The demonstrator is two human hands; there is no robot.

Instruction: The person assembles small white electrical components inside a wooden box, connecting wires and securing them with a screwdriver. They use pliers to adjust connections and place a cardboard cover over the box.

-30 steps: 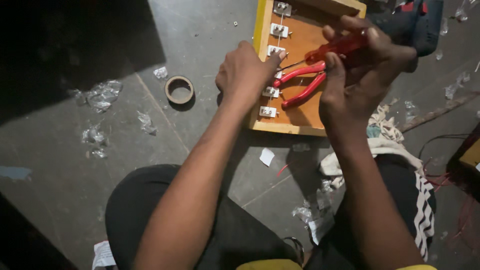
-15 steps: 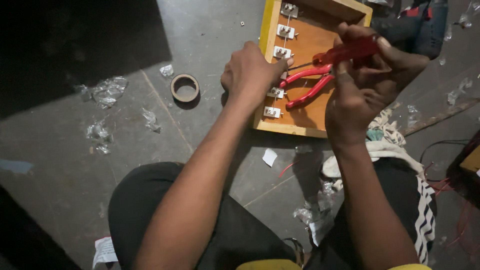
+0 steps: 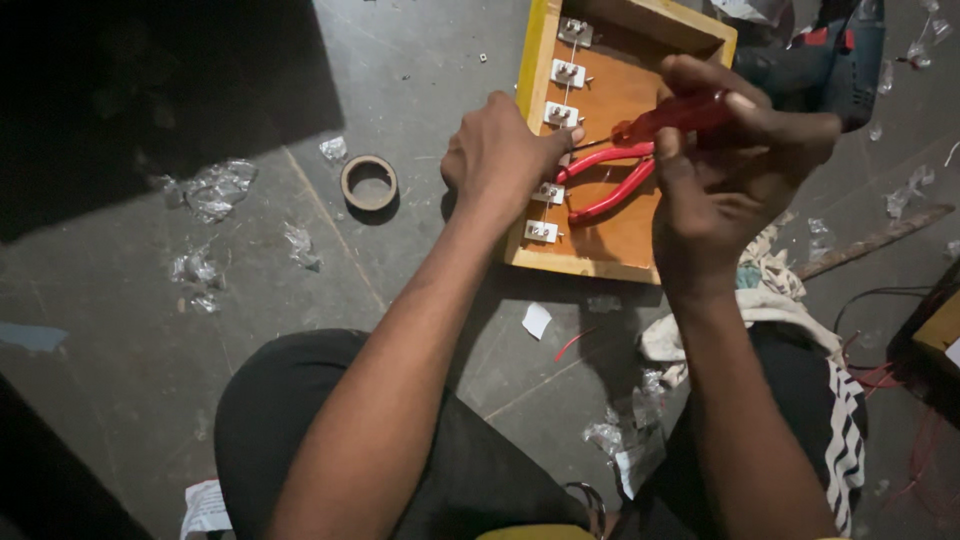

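2 hands share this job over a yellow-framed board [image 3: 618, 262] lying flat on the grey floor [image 3: 300, 330]. The right hand [image 3: 725, 185] has its fingers curled tight round the red handle of a screwdriver [image 3: 672, 115], whose dark shaft slants down and left toward the row of small white terminals [image 3: 561, 113] along the board's left edge; the tip sits at or just beside the 3rd one, though the exact contact is hidden by the left hand. The left hand [image 3: 505, 160] lies over the frame's left edge, fingers folded together and pressing down near that terminal; I cannot tell whether it pinches a wire or only steadies the fitting. To do this step well, I judge the blade should be seated squarely in the screw slot before any turning, with the shaft brought nearer upright, since the slant invites slipping. The left fingertips should stay beside the blade's path, not in front of it, and keep the board from sliding. Red pliers [image 3: 610, 180] lie on the board just under the screwdriver, close enough to snag. A tape roll [image 3: 369, 183] sits well apart to the left, a drill [image 3: 830, 60] beyond the right hand.
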